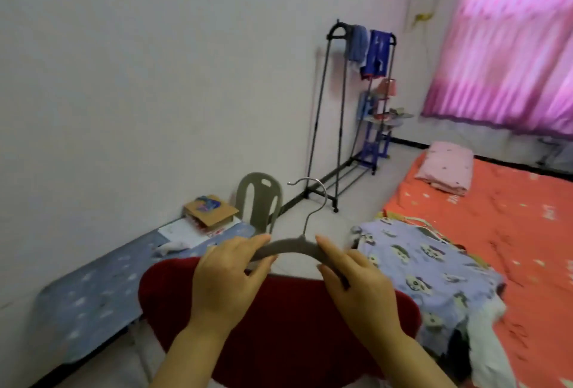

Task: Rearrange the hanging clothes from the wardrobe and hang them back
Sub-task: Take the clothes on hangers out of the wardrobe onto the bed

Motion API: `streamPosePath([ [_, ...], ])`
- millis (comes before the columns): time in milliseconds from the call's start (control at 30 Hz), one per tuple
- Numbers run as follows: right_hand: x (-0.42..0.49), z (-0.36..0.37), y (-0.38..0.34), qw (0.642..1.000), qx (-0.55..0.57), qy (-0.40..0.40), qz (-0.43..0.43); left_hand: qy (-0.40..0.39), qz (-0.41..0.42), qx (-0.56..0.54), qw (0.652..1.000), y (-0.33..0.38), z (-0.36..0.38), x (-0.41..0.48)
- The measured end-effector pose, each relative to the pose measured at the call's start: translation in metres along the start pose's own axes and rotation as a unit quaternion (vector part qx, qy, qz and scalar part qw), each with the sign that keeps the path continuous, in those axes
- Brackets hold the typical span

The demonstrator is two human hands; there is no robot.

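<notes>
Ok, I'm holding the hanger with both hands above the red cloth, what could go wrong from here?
The hanger is bare, with left hand and right hand gripping its shoulders; the red cloth below could slip off if threaded unevenly. The metal hook sticks out freely and might snag the printed clothes piled on the bed. The rack stands across the room, so a loosely hung piece may drop on the way.
</notes>
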State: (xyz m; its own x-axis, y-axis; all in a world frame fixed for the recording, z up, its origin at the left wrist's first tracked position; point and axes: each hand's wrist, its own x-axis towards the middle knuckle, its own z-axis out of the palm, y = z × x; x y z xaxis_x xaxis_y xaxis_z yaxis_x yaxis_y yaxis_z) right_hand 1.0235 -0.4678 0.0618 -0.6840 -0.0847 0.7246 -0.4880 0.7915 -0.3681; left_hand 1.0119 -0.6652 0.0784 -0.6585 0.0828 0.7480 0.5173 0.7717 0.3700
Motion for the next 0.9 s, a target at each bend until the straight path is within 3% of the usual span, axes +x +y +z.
streamPosePath([
  [333,-0.028,-0.106,0.193,0.966,-0.206,0.076,0.133,-0.108,0.064,-0.177,0.976,0.117,0.216,0.069],
  [700,0.027,-0.103,0.37,0.924,-0.315,0.088,0.199,-0.184,0.092,-0.232,0.951,0.142,0.421,0.169],
  [900,0.052,-0.088,0.447,0.923,-0.282,0.036,0.258,-0.238,0.057,-0.227,0.943,0.14,0.506,0.201],
])
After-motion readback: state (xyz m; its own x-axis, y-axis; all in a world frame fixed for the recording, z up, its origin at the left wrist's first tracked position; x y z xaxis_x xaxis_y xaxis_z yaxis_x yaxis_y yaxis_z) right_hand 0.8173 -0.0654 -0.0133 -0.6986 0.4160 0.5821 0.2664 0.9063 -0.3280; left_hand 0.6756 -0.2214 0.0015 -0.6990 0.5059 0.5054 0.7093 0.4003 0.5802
